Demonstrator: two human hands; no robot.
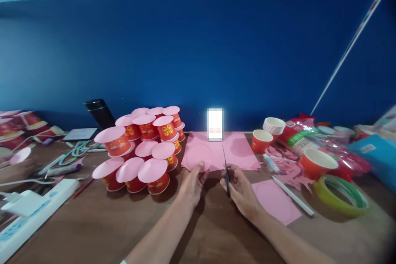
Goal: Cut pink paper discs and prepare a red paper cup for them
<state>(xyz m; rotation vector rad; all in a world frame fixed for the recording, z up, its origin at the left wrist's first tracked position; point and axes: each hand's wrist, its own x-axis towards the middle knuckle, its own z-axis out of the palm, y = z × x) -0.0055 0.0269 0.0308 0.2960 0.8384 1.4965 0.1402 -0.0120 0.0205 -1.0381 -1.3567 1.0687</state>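
Note:
My left hand pinches the near edge of a pink paper piece that bears a drawn circle. My right hand is closed around a pair of scissors with dark handles, its blades pointing away from me. The blades are to the right of the circle, over more pink paper sheets lying on the table; whether they touch paper I cannot tell. Another pink square with a drawn circle lies beside my right forearm.
Red paper cups with pink discs stand stacked at left. Bare cups, paper scraps, a white pen and a tape roll lie right. A power strip sits near left; a blue partition rises behind.

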